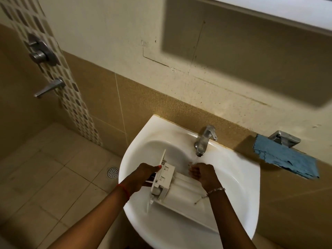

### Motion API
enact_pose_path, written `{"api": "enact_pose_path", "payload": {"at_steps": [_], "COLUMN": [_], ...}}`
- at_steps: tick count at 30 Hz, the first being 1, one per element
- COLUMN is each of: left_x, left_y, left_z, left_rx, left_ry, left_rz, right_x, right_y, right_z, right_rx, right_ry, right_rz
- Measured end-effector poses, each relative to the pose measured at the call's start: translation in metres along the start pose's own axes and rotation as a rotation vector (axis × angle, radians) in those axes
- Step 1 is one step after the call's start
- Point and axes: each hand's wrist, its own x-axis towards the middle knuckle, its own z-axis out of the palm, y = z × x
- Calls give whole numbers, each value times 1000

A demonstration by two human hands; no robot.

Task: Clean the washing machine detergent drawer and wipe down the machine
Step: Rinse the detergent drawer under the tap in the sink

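Lying slantwise in the bowl of a white basin [239,194], a white plastic detergent drawer [172,184] is seen from the head camera. Its flat front panel is turned to the left and stands on edge, while its long compartment end is pointed to the right, toward the tap [203,141]. The drawer is grasped at the front-panel end by the left hand [143,174]: the thumb is laid along the top and the other fingers are wrapped beneath. A red thread [124,190] is worn on that wrist.

The right hand [203,172] is placed on the drawer's far end, directly below the spout, where a thin stream of water [195,159] is falling. Its fingers are bent down onto the plastic; whether the drawer is gripped there or only pressed cannot be told. A beaded bracelet [215,190] is worn on the right wrist.

On the wall to the right of the basin, a blue cloth [285,159] is draped from a metal holder [284,138], well apart from both hands. At the left, a shower valve [40,49] and a metal spout [50,87] are mounted on a patterned tile strip. A round drain [112,172] is set in the tiled floor just beside the basin's left edge.
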Motion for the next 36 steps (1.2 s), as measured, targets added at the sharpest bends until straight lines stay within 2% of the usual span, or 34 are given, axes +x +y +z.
{"api": "enact_pose_path", "payload": {"at_steps": [3, 6, 11, 20, 25, 28, 32, 34, 36], "left_x": [0, 2, 3, -6, -12, -11, -8, -8, -8], "left_y": [2, 7, 14, 27, 31, 23, 11, 7, 5], "left_z": [1, 3, 4, -15, -23, -21, -22, -25, -26], "left_rx": [28, 58, 96, 107, 109, 103, 80, 61, 53], "left_ry": [-24, -18, 18, -49, -90, -88, -68, -65, -76], "left_rz": [11, 7, -24, 42, 109, 121, 143, 143, 144], "right_x": [10, 13, 6, -20, -31, -35, -36, -35, -25], "right_y": [12, 21, 30, 21, 18, 14, 8, -1, -10], "right_z": [-27, -49, -60, -70, -72, -72, -69, -61, -47], "right_rx": [-447, -799, -882, -613, -439, -422, -535, -325, 206], "right_ry": [50, 56, 50, 96, 116, 177, 258, 230, 78], "right_rz": [-153, -176, -127, -287, -280, -323, -449, -440, -212]}}
